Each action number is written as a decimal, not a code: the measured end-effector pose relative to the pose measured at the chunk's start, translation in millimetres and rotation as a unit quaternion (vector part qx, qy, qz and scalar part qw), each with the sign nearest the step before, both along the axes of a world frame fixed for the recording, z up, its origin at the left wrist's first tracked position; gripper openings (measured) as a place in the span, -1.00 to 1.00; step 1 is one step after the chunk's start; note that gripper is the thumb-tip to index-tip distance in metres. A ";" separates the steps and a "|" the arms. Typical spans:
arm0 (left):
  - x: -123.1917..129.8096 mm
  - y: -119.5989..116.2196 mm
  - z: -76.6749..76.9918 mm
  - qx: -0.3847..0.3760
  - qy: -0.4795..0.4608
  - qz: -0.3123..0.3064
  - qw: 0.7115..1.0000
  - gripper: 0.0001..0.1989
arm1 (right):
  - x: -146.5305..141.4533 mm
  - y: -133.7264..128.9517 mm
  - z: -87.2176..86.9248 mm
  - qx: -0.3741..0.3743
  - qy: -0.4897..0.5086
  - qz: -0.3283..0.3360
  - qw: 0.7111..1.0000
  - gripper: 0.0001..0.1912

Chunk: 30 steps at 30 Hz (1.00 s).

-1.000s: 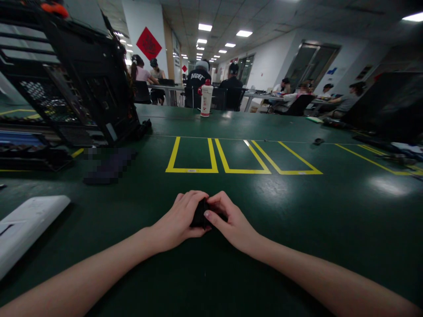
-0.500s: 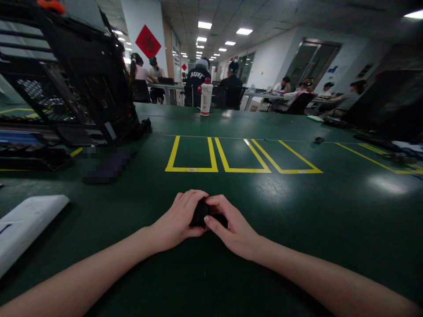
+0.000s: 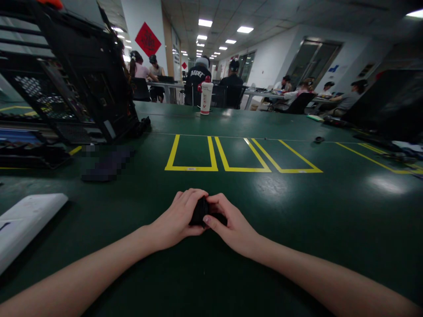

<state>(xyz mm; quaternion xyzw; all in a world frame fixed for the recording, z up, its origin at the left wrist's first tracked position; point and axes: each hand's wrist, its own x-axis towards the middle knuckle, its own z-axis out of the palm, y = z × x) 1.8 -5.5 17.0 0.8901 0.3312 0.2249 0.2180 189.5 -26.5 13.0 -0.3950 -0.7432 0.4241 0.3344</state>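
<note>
A small black object [image 3: 199, 213] lies between my two hands, low over the green table [image 3: 205, 273]; its shape is mostly hidden by the fingers. My left hand [image 3: 180, 218] curls round its left side, thumb underneath and fingers over the top. From the right, my right hand [image 3: 231, 224] holds its edge with thumb and fingertips. The fingertips of both hands nearly meet at the top of the object.
Yellow tape outlines [image 3: 191, 168] lie ahead of my hands. A white cup [image 3: 205, 99] stands farther back. At left are an open black computer case [image 3: 99, 88], a blurred dark item [image 3: 107, 165] and a white box [image 3: 29, 220]. People sit beyond the table.
</note>
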 end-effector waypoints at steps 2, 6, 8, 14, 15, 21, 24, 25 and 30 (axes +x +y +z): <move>0.2 0.0 0.0 0.000 0.004 0.000 1.000 -0.41 | 0.8 -1.1 0.8 0.033 0.004 -0.002 0.999 -0.79; 1.2 0.0 -0.2 0.002 0.002 0.005 1.000 -0.44 | -0.1 -1.0 0.8 0.068 0.004 -0.027 0.997 -0.86; 1.3 0.0 -0.2 0.003 0.000 0.007 1.000 -0.44 | -1.1 -0.2 -0.8 0.037 0.021 -0.033 0.999 -0.79; 0.6 0.5 -0.4 -0.012 0.009 0.006 1.000 -0.45 | -1.2 1.1 -3.2 0.000 0.010 -0.030 0.999 -0.72; 0.5 0.6 -0.6 -0.011 0.010 0.007 1.000 -0.44 | -0.8 0.7 -2.9 0.002 0.006 -0.025 1.000 -0.72; 0.5 0.4 0.2 -0.012 0.006 0.006 1.000 -0.41 | 1.0 -2.4 -2.6 0.054 0.004 -0.002 0.999 -0.79; 0.7 0.3 1.3 -0.012 0.002 0.006 1.000 -0.45 | 0.4 -1.5 -3.6 0.074 0.000 -0.026 0.997 -0.86; 0.8 0.2 1.5 -0.012 0.003 0.006 1.000 -0.45 | 0.0 -1.0 -3.9 0.064 0.010 -0.030 0.997 -0.84; 0.7 0.1 1.2 -0.022 0.009 0.007 1.000 -0.45 | -0.8 0.6 -4.0 0.006 0.020 -0.030 0.999 -0.70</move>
